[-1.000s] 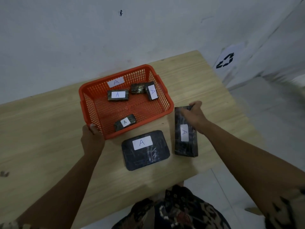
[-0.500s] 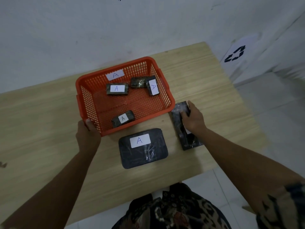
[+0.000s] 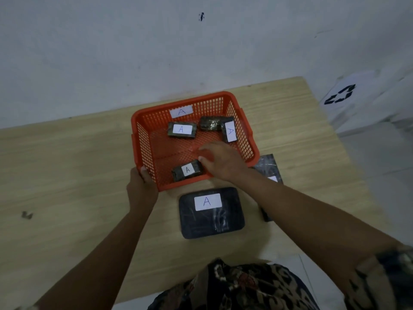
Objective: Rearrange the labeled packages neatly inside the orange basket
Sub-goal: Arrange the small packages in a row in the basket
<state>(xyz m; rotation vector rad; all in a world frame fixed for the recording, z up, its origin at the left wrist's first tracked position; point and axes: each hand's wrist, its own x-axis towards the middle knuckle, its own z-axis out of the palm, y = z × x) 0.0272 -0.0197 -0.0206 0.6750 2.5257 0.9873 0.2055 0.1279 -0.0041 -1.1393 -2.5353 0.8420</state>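
The left hand (image 3: pixel 143 186) clamps the near-left corner of the orange plastic mesh basket (image 3: pixel 242 121) to steady it, while the right hand (image 3: pixel 220 163), fingers loosely apart, reaches inside beside the small dark labeled package (image 3: pixel 187 170) near the front wall.

Single head-worn view, angled steeply down and forward, close over wooden table (image 3: pixel 67 175), facing wall (image 3: pixel 111 52)

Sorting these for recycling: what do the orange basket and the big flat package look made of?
Orange basket: moulded plastic, matte, judging by its uniform colour and grid of holes. Big flat package on the wooden table: something dark wrapped in glossy clear film, going by wrinkled highlights; white paper label. Contents cannot be told.
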